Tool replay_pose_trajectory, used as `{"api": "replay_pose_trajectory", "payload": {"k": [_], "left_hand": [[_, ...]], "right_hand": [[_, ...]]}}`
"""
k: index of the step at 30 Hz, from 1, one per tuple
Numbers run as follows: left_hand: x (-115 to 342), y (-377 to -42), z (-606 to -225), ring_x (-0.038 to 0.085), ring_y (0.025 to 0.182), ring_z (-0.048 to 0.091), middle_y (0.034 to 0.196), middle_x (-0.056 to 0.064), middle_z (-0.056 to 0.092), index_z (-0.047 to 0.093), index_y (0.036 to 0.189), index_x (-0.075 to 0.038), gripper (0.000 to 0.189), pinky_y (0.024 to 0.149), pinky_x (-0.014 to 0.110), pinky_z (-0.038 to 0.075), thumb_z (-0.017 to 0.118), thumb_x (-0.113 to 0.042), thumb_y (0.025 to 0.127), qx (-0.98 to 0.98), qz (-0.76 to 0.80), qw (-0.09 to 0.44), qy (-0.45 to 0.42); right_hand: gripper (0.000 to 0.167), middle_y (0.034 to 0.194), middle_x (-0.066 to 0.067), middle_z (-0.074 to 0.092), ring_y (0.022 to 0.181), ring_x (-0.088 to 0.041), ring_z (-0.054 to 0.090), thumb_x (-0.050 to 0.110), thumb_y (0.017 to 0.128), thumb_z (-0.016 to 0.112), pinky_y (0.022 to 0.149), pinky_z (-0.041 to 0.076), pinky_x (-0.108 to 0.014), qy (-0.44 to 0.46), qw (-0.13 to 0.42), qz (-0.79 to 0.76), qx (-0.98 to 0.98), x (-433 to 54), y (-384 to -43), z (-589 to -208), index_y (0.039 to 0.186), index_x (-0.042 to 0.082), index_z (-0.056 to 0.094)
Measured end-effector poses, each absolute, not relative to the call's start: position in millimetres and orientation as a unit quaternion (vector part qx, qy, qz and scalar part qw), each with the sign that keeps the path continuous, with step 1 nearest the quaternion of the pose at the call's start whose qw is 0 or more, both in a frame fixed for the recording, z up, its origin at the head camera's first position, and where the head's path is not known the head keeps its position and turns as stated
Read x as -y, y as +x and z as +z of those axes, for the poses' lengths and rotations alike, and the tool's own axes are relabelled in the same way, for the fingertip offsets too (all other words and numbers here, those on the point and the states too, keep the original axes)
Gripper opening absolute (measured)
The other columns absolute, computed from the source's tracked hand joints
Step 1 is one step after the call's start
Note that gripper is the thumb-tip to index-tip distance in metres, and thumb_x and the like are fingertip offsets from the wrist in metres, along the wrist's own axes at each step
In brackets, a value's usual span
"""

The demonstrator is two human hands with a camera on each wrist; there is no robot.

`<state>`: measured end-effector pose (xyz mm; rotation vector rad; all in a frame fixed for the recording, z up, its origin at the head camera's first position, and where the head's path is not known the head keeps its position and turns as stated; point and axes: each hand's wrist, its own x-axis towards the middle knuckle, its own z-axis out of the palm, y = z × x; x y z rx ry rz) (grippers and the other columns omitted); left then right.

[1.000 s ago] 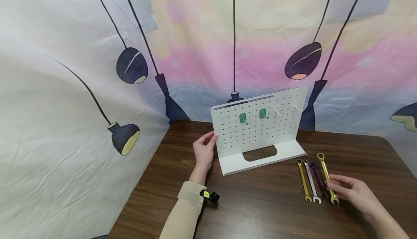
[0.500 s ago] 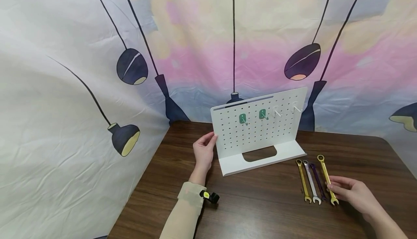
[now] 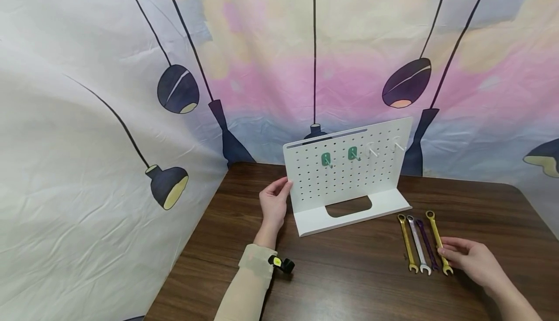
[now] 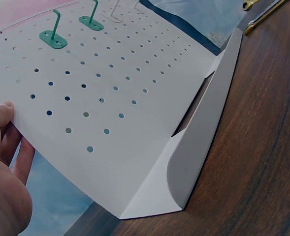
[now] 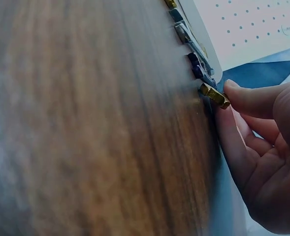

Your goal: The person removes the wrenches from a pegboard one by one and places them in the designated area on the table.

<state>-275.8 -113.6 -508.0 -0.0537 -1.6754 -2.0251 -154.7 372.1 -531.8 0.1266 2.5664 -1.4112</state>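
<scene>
A white pegboard stand (image 3: 305, 185) stands upright on the table, its left edge pinched between the thumb and fingers of the left hand (image 3: 273, 207). The left wrist view shows that thumb (image 4: 4, 113) on the board's front, with fingers behind the edge. At the right, the right hand (image 3: 473, 260) holds a gold combination wrench (image 3: 438, 241) by its shank, ring end pointing away. In the right wrist view, thumb and fingers pinch this wrench (image 5: 214, 96) close over the table. To its left lie a purple wrench (image 3: 427, 243), a silver wrench (image 3: 418, 243) and another gold wrench (image 3: 407, 243), side by side.
Two green hooks (image 3: 326, 159) and two white hooks (image 3: 372, 150) project from the pegboard's upper part. The brown wooden table (image 3: 349, 272) runs back to a fabric backdrop (image 3: 271, 68) printed with hanging lamps. A black wrist camera (image 3: 286, 265) sits on the left sleeve.
The gold wrench in the right hand has shifted slightly toward the person and its ring end sits lower in the head view. The left hand and pegboard stay in place.
</scene>
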Motion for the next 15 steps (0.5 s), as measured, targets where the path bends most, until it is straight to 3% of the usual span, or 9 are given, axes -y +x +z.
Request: {"api": "replay_pose_trajectory", "payload": {"k": [4, 7, 12, 15], "left_hand": [[113.6, -275.1, -508.0, 0.013, 0.084, 0.07, 0.097, 0.007, 0.08, 0.082, 0.109, 0.003, 0.021, 0.076, 0.023, 0.06, 0.086, -0.009, 0.092, 0.619, -0.743, 0.252, -0.022], [114.4, -273.7, -508.4, 0.013, 0.084, 0.07, 0.097, 0.008, 0.08, 0.082, 0.108, 0.003, 0.021, 0.076, 0.023, 0.06, 0.087, -0.01, 0.092, 0.621, -0.742, 0.253, -0.022], [115.2, -273.0, -509.2, 0.013, 0.084, 0.069, 0.098, 0.008, 0.08, 0.083, 0.108, 0.001, 0.021, 0.076, 0.023, 0.06, 0.087, -0.011, 0.092, 0.622, -0.74, 0.254, -0.024], [114.8, -273.9, -509.1, 0.012, 0.083, 0.069, 0.098, 0.008, 0.08, 0.082, 0.11, 0.002, 0.022, 0.076, 0.023, 0.06, 0.087, -0.012, 0.093, 0.621, -0.741, 0.252, -0.03]], "right_hand": [[0.061, 0.123, -0.029, 0.073, 0.087, -0.002, 0.072, 0.029, 0.109, 0.068, 0.075, 0.063, -0.03, 0.041, 0.095, -0.434, -0.895, -370.2, -154.0, -529.7, 0.141, -0.02, 0.053], [0.062, 0.117, -0.025, 0.075, 0.087, -0.013, 0.074, 0.035, 0.108, 0.068, 0.072, 0.062, -0.035, 0.04, 0.09, -0.388, -0.916, -368.1, -154.1, -527.6, 0.139, -0.017, 0.058], [0.058, 0.113, -0.025, 0.076, 0.096, -0.037, 0.073, 0.04, 0.106, 0.07, 0.077, 0.058, -0.053, 0.029, 0.073, -0.332, -0.94, -365.5, -155.6, -524.7, 0.132, -0.012, 0.067], [0.054, 0.107, -0.022, 0.078, 0.093, -0.037, 0.073, 0.038, 0.105, 0.071, 0.079, 0.056, -0.059, 0.033, 0.064, -0.317, -0.946, -364.5, -155.9, -523.3, 0.128, -0.011, 0.069]]}}
